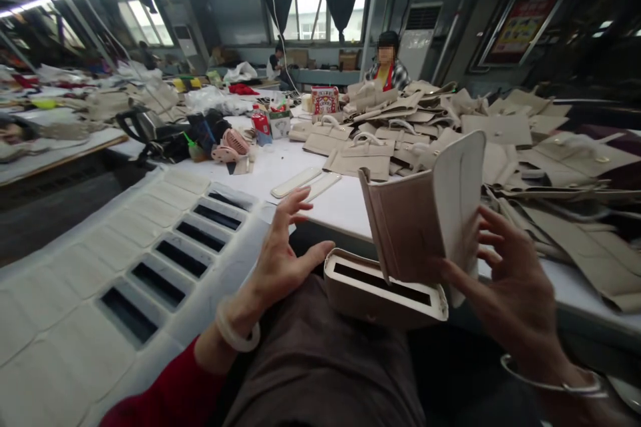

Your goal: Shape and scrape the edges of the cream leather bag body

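Note:
My right hand (515,273) grips a beige leather-like bag piece (408,227) with a folded side and a tall, rounded pale flap, held upright. Directly below it, at my lap, sits a beige box-shaped piece (370,303) with a pale rim and a long dark slot in its top. The lower edge of the bag piece overlaps that slot; whether they touch I cannot tell. My left hand (280,253) is open, fingers apart, its thumb beside the left corner of the box-shaped piece. Two pale oblong strips (295,182) lie on the table beyond it.
On my left, a row of slotted box forms (165,273) stands beside pale panels (65,307). Beige bag parts (370,153) pile high on the white table (265,170). A kettle (143,127), pink fan (233,145) and red can (260,123) stand farther back. A person sits across.

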